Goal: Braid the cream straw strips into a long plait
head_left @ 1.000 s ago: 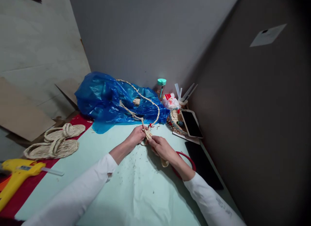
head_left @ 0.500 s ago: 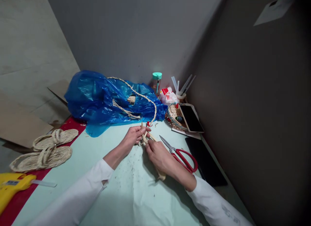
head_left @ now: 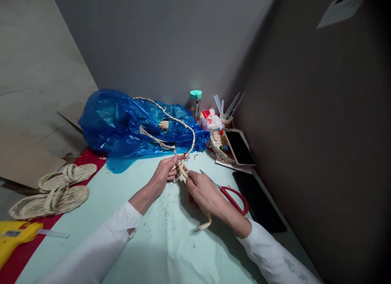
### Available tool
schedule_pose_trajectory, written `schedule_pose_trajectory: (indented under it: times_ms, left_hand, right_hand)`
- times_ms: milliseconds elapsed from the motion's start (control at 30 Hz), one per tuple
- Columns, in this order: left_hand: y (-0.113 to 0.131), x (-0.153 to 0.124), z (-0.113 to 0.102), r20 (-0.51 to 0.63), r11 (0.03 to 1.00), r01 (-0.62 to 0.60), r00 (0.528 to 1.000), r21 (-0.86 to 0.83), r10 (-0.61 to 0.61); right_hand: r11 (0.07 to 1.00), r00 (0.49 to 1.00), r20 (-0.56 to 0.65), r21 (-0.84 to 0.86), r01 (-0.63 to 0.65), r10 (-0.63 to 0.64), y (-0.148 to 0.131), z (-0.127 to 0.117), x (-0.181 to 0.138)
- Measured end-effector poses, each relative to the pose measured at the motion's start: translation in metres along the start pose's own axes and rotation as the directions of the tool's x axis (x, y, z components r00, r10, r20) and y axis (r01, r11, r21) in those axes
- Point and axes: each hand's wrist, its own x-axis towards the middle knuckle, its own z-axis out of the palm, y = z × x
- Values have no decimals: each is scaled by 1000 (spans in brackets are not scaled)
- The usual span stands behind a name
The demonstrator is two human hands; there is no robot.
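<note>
Pale, flat straw strands [head_left: 181, 170] meet between my hands over the pale green table cover. My left hand [head_left: 163, 172] is closed, thumb and fingers pinching the strands where they join a braid. My right hand [head_left: 201, 190] is closed on a strand, whose loose end [head_left: 205, 225] hangs below the palm and curls on the cover. From the pinch the finished braid [head_left: 193, 137] runs up and loops back over a blue plastic bag [head_left: 122, 125]. Something small and red [head_left: 186, 155] sits at the braid's lower end. Red-handled scissors [head_left: 235, 198] lie partly behind my right hand.
Two woven straw sandals [head_left: 58, 194] and a yellow glue gun [head_left: 18, 237] lie at the left. On the right are a black flat slab [head_left: 258, 200], a tablet [head_left: 240, 148] and a basket [head_left: 216, 147]. A teal-lidded jar [head_left: 196, 97] stands behind.
My right hand has shifted slightly right and down, drawing a strand out from my left hand. The loose end below it has swung and now curls. The view has moved a little.
</note>
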Motion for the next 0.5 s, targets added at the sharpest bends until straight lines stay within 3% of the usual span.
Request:
schedule_pose_trajectory:
  times_ms: [100,200,367,500]
  left_hand:
    - [-1,1,-2,26,1000,-1,1000,6,1]
    - [-2,1,-3,43,997,-7,999,72,4]
    - [-1,-2,1,40,991,-35,999,130,30]
    - [0,-3,2,45,982,-42,998,185,34]
  right_hand:
    - [994,1000,-6,105,-12,12,1,4,1]
    - [996,1000,-24,86,22,-20,1,6,2]
    - [995,952,-292,-55,79,-91,11,2,11]
    - [990,942,-308,-81,115,-135,20,-3,18]
